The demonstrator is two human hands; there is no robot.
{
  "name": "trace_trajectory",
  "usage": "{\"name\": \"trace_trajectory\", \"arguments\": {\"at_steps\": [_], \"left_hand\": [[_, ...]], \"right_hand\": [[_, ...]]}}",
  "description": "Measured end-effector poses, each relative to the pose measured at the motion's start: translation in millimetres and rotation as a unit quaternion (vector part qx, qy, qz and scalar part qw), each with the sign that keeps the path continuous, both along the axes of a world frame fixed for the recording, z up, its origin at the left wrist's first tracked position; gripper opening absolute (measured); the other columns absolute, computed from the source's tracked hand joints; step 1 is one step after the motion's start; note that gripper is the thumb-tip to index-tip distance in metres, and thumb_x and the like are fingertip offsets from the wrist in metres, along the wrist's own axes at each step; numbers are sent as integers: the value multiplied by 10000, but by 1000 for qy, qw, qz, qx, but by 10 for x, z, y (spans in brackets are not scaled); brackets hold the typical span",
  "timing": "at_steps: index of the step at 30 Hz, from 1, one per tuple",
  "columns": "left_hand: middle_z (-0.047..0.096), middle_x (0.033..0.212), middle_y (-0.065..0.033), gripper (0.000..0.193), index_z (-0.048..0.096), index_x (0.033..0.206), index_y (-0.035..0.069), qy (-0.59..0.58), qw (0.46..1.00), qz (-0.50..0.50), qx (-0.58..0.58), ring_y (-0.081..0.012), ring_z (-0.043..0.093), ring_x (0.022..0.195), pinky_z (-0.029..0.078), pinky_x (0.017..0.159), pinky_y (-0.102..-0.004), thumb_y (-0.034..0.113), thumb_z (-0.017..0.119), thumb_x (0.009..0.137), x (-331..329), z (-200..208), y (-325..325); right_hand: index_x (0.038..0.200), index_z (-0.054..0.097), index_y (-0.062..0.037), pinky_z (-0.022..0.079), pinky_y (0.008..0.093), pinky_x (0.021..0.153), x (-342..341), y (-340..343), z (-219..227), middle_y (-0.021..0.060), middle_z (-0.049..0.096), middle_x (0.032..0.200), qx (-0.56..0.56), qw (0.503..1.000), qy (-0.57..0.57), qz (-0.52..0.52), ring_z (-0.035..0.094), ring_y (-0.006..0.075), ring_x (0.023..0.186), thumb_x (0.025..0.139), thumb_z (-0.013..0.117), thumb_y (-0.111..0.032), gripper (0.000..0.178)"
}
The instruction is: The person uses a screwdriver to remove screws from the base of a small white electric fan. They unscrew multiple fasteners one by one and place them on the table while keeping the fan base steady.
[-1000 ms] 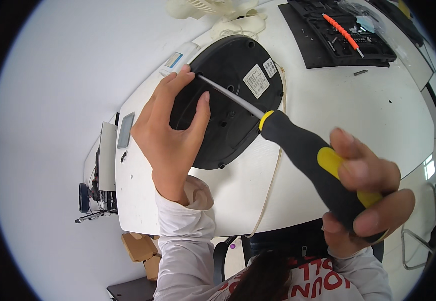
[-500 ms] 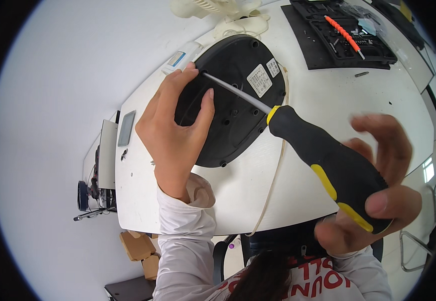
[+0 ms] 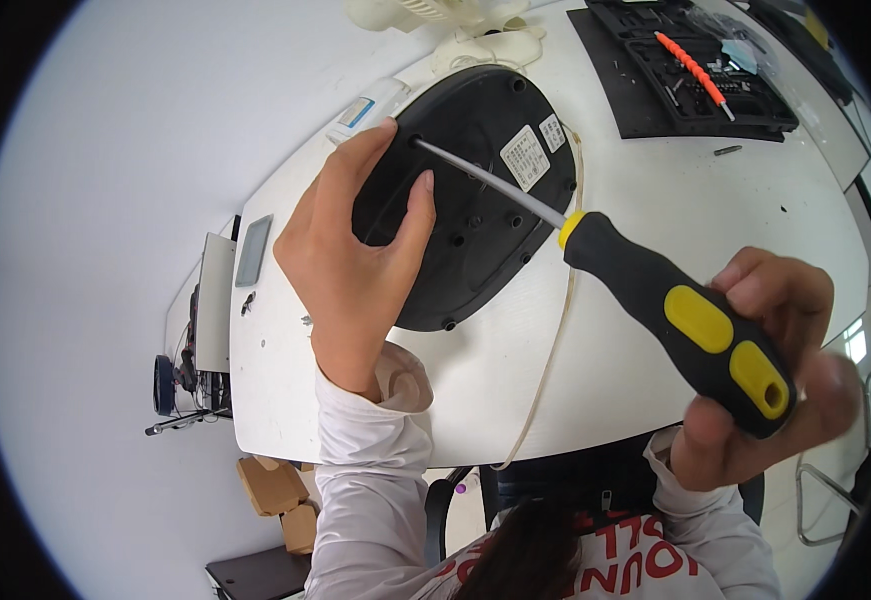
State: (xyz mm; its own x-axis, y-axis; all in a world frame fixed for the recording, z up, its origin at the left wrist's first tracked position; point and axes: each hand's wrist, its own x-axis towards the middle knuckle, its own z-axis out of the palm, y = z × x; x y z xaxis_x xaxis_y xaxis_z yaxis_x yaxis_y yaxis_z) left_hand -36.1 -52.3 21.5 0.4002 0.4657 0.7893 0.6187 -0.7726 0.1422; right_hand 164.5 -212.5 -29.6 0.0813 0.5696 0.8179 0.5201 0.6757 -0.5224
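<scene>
A round black base (image 3: 500,215) with white labels and several screw holes lies on the white table. My left hand (image 3: 350,235) grips its left edge, fingers along the rim and thumb bent over the face. In my right hand (image 3: 785,350) is a screwdriver (image 3: 645,290) with a black and yellow handle. My right fingers close around the end of that handle. Its grey shaft slants up and left, and the tip sits at a hole near the base's upper left rim, between my left thumb and fingers. Whether a screw is inside is hidden.
A black tool case (image 3: 705,85) holding an orange flexible shaft (image 3: 693,75) lies open at the far right. Near it is a loose driver bit (image 3: 727,150). Behind the base stands a cream-coloured part (image 3: 485,50). A pale cord (image 3: 545,385) runs toward the table's front edge.
The screwdriver handle has turned about its length, so both yellow patches now face up. My right fingers have closed in on the handle. My left hand stays nearly where it was.
</scene>
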Motion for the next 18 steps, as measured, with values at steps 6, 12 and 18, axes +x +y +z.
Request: {"name": "trace_trajectory", "arguments": {"at_steps": [6, 12, 18], "left_hand": [[691, 996, -125, 305, 618, 1010, 3, 0, 1000, 4, 8, -216, 657, 981, 471, 876, -283, 8, 713, 720, -37, -18, -6], [697, 928, -87, 318, 635, 979, 23, 10, 997, -15, 74, -215, 688, 838, 519, 710, -257, 30, 740, 680, -3, -20, 84], [696, 920, -96, 317, 640, 982, 23, 4, 997, -17, 72, -219, 689, 826, 522, 702, -260, 31, 740, 682, -42, -46, 92]], "right_hand": [[1373, 213, -278, 392, 518, 967, -58, 218, -75, 258, 410, 1258, 38, 991, 57, 111, 420, 429, 1202, 835, 647, -224, 693], [1372, 141, -274, 477, 437, 868, -59, 61, -24, 250, 404, 1249, 10, 999, 32, -21, 479, 396, 1141, 758, 719, -417, 855], [1260, 371, -209, 517, 334, 862, -63, 185, -126, 142, 529, 1165, 43, 970, 166, 174, 537, 308, 1119, 754, 760, -174, 639]]}}
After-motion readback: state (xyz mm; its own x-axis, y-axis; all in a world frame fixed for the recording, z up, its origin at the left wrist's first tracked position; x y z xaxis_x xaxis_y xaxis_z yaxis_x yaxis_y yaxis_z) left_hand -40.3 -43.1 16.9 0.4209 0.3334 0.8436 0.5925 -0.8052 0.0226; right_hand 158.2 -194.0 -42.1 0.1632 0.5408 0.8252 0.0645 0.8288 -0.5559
